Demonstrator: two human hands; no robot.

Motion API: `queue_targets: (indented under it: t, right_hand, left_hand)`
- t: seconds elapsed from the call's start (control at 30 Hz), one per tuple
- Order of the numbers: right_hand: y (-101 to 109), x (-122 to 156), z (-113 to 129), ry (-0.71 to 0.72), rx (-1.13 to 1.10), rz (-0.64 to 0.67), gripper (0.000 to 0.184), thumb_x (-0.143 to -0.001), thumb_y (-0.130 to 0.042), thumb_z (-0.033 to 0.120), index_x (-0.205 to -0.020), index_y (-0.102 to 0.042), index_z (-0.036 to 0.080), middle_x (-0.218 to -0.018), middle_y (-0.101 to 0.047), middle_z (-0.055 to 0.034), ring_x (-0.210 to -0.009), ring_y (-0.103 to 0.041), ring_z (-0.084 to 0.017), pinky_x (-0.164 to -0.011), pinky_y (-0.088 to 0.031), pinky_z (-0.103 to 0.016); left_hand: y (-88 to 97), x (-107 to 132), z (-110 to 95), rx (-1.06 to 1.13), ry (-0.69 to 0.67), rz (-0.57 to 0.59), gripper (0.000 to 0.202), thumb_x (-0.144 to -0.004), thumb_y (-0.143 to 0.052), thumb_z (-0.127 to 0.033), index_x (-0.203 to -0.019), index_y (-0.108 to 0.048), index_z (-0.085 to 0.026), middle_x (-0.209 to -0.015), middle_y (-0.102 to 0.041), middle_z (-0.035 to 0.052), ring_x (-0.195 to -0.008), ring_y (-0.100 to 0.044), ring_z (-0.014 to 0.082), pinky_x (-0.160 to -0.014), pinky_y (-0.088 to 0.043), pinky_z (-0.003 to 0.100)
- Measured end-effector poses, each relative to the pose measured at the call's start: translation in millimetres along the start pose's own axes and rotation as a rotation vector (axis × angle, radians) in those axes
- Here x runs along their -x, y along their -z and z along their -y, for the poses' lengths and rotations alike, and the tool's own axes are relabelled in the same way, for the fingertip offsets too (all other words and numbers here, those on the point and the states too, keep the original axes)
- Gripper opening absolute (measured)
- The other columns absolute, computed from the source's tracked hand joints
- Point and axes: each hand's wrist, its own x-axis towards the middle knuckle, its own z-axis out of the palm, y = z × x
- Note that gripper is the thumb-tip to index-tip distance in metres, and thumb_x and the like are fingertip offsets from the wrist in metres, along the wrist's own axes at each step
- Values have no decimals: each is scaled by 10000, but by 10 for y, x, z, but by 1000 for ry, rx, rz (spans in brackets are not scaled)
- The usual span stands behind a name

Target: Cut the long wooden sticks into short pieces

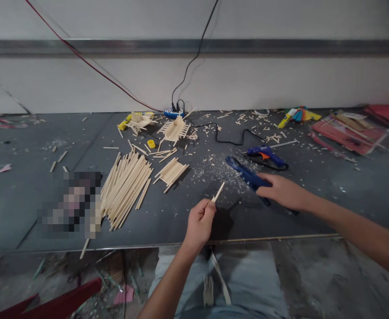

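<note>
My left hand (201,221) is closed around a short, pale wooden stick (218,192), its end pointing up and away past the thumb. To the right, my right hand (280,191) has its fingers and thumb on a long dark blue hand tool (247,175) at the tabletop; its exact kind is unclear. Behind that tool lies a blue glue gun (265,156) with an orange trigger. A small flat piece made of joined sticks (171,173) rests left of centre, beside a large pile of loose wooden sticks (128,188).
Two stick models (174,128) stand toward the wall near a blue power socket (173,113), with a black cord running rightward. A yellow cap (151,144) and stick scraps lie about. Red packets (350,130) are at the back right. A blurred patch covers something at left.
</note>
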Motion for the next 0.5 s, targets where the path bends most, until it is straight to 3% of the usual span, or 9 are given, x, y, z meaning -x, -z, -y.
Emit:
queue_targets:
  t: [0.1,0.33,0.5]
  right_hand:
    - [-69,114,52,-27,-98,78,429,-709,-467,260,-1128,-547,221,-897,-665,16,-773,-615,-197,-626,-461,-233]
    - [-213,263,58,20,-182,171,494,-678,-500,221,-1171,-531,200,-1090,-620,-23,-962,-572,-239,-814,-439,-302]
    - [-322,333,109,28,-219,229,545,-676,-501,195,-1221,-481,200,-1034,-634,-37,-932,-579,-230,-816,-435,-316]
  left_hand:
    - [0,4,-15,-2,-7,-9,318,-847,-396,-379,-621,-430,-158,-537,-321,-52,-503,-306,71,-483,-246,200]
    - [-10,14,-23,-1,-28,-35,323,-856,-385,-373,-617,-422,-159,-548,-346,-45,-513,-319,72,-494,-261,202]
    - [-10,15,-7,-54,-42,-23,325,-855,-378,-386,-628,-433,-160,-548,-339,-45,-516,-315,77,-496,-263,202]
